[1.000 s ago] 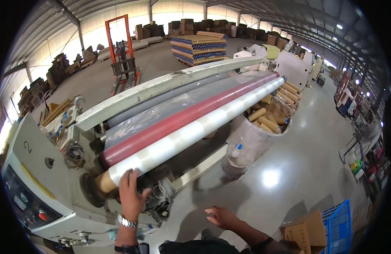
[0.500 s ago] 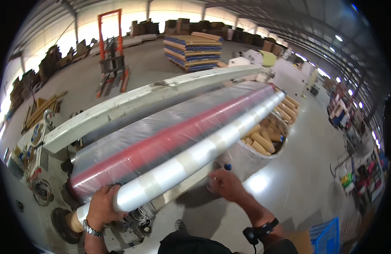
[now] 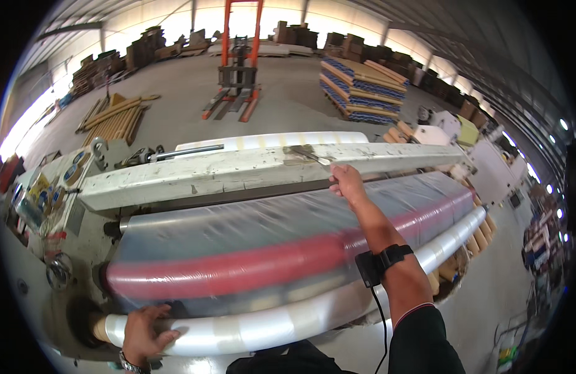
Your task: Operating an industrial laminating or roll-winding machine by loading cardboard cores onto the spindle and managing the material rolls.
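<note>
A long roll wrapped in whitish film (image 3: 269,325) runs across the front of the machine. My left hand (image 3: 147,333) rests on its left end, fingers apart and thumb spread over the film. Behind it lies a red roll (image 3: 225,272) under clear plastic film (image 3: 269,215). My right hand (image 3: 347,181) reaches over the film to the pale, scuffed machine beam (image 3: 225,169), its fingers curled closed. Right at those fingertips is the pale end of a slim metal tool (image 3: 319,158) on the beam; whether the fingers grip it, I cannot tell.
An orange lift stacker (image 3: 239,68) stands beyond the beam. To its right is a stack of blue and brown rolls (image 3: 363,90); cardboard tubes (image 3: 116,121) lie on the floor at the left. Tape rolls (image 3: 75,168) sit on the machine's left end.
My right hand has gone from beside the white film roll up and over to the beam. My left hand stays at the roll's left end, its grip looser. The view has swung left.
</note>
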